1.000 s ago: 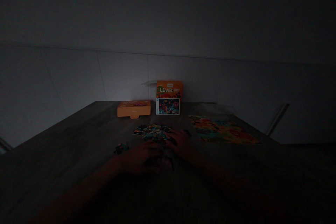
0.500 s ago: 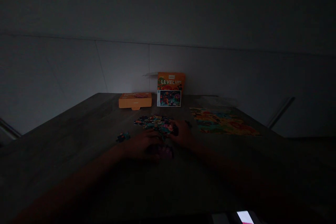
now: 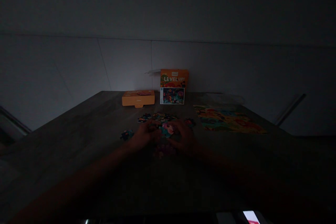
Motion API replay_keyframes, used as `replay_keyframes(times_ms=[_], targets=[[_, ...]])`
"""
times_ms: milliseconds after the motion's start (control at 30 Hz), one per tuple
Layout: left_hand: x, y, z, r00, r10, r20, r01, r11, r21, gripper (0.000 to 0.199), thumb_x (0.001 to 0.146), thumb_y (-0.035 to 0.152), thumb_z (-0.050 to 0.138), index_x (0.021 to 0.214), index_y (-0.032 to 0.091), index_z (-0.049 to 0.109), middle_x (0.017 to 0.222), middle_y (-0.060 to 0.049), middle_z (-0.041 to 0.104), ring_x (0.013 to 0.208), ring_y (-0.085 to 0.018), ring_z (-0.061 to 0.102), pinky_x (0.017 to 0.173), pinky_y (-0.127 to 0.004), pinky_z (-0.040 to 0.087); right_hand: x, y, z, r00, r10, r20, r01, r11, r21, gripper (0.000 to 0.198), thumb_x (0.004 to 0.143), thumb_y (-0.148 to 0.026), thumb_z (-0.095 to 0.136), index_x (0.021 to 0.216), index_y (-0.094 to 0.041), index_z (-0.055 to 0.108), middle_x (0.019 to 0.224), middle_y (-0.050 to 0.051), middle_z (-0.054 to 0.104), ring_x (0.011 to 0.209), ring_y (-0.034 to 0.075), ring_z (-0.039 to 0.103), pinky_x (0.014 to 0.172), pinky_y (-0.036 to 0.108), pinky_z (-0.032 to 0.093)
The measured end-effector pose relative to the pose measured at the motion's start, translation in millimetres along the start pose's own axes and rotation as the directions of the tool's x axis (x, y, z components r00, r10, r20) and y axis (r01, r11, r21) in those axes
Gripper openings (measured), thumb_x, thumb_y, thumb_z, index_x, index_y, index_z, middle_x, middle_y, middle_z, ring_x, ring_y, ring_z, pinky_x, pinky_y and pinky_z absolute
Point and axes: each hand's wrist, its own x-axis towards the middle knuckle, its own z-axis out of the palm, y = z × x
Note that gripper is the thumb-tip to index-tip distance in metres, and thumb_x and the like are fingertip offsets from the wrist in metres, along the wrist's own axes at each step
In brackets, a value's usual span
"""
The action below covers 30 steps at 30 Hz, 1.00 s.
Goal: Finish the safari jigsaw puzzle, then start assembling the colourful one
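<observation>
The scene is very dark. A jigsaw puzzle piece (image 3: 167,129) in pink and teal shows between my two hands. My right hand (image 3: 185,138) has its fingers and thumb bent around that piece's right side and appears to grip it. Just left of the piece is my left hand (image 3: 143,137), its thumb and fingers curved but apart, with nothing clearly seen in them. Behind the hands lies a heap of loose puzzle pieces (image 3: 157,115). A purplish joined section (image 3: 165,150) lies on the table nearer to me, dim and partly shadowed.
Small clusters of pieces lie left (image 3: 126,134) and right (image 3: 189,122) of the heap. At the back are a flat orange box (image 3: 138,100) and an upright "LEVEL UP!" box (image 3: 173,84). A colourful assembled puzzle (image 3: 231,120) lies right. A lit phone (image 3: 250,217) is at the near edge.
My left hand has drawn up and away from the purplish section toward the heap. A pink and teal piece now shows between the hands. The view has shifted slightly.
</observation>
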Motion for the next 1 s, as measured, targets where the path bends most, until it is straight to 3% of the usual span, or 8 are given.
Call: replay_keyframes(times_ms=[133,267,400,600,1000], targets=[[1,6,-2,0.999,0.01,0.039,-0.012,0.998,0.058,0.041,0.069,0.047,0.072,0.09,0.013,0.063,0.058,0.003,0.054,0.049,-0.01,0.046,0.049,-0.022,0.034,-2,0,1,0.997,-0.046,0.066,0.044,0.999,0.029,0.051,0.081,-0.033,0.069,0.126,-0.02,0.05,0.114,0.011,0.057,0.103,0.024,0.056,0.086,0.037,0.049],[-1,14,-3,0.996,0.061,0.067,-0.068,0.993,0.097,0.033,0.072,0.046,0.069,0.079,0.014,0.062,0.06,0.003,0.053,0.052,-0.009,0.044,0.05,-0.022,0.033,-5,-1,3,0.989,-0.097,0.111,0.091,0.994,0.06,0.058,0.08,-0.043,0.071,0.129,-0.021,0.049,0.119,0.013,0.054,0.11,0.026,0.055,0.091,0.041,0.049],[-1,12,-5,0.993,0.079,0.093,-0.087,0.992,0.089,0.033,0.072,0.045,0.068,0.074,0.014,0.058,0.059,0.003,0.051,0.052,-0.009,0.044,0.051,-0.021,0.033,-6,-3,3,0.985,-0.134,0.106,0.128,0.99,0.064,0.052,0.086,-0.033,0.064,0.132,-0.02,0.046,0.124,0.014,0.052,0.115,0.026,0.053,0.095,0.042,0.048],[-1,6,-8,0.989,0.061,0.137,-0.067,0.997,0.044,0.031,0.069,0.041,0.07,0.076,0.014,0.055,0.064,0.001,0.056,0.053,-0.01,0.049,0.051,-0.022,0.038,-3,1,-3,0.99,-0.141,-0.007,0.141,0.99,-0.014,0.043,0.089,-0.019,0.054,0.132,-0.022,0.047,0.122,0.012,0.058,0.113,0.024,0.056,0.095,0.042,0.049],[1,7,-13,0.985,0.081,0.152,-0.108,0.977,0.183,0.031,0.075,0.043,0.061,0.071,0.013,0.057,0.058,0.001,0.052,0.051,-0.01,0.042,0.048,-0.022,0.029,-2,5,-7,0.997,-0.07,0.032,0.074,0.986,-0.146,0.049,0.088,-0.024,0.059,0.136,-0.022,0.049,0.121,0.012,0.061,0.111,0.025,0.057,0.095,0.044,0.048]])
